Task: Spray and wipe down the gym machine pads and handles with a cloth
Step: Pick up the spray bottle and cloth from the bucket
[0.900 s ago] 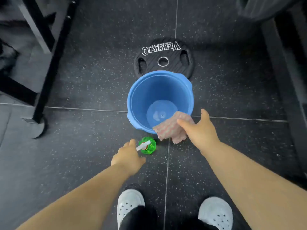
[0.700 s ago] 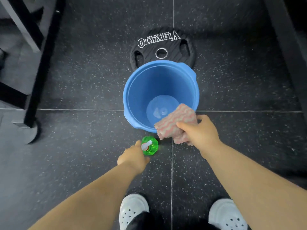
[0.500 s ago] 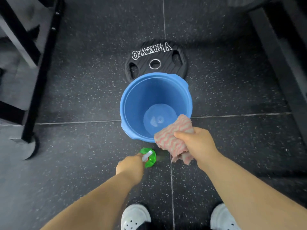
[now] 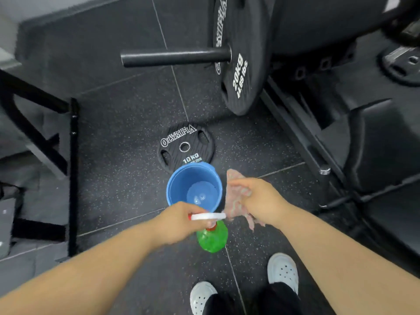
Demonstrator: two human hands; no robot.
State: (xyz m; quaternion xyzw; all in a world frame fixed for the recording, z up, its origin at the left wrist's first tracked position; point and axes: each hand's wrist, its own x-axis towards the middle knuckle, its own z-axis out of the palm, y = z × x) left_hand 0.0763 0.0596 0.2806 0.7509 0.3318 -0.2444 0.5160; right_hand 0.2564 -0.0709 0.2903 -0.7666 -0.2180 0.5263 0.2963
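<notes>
My left hand (image 4: pixel 179 220) grips the white trigger head of a green spray bottle (image 4: pixel 212 238), which hangs lifted above the floor. My right hand (image 4: pixel 256 197) holds a pink-and-white striped cloth (image 4: pixel 235 196) just right of a blue bucket (image 4: pixel 172 189). The bucket stands on the dark rubber floor and looks empty. A black gym machine with dark pads (image 4: pixel 384 142) stands at the right.
A 10 kg plate (image 4: pixel 185 144) lies flat on the floor behind the bucket. A 20 kg plate (image 4: pixel 241 60) sits on a horizontal bar (image 4: pixel 172 56) sticking out to the left. A black metal frame (image 4: pixel 72 169) stands at the left. My white shoes (image 4: pixel 283 271) are below.
My left hand has taken hold of the spray bottle and lifted it off the floor. My right hand has drawn the cloth off the bucket rim to the right. My view has risen.
</notes>
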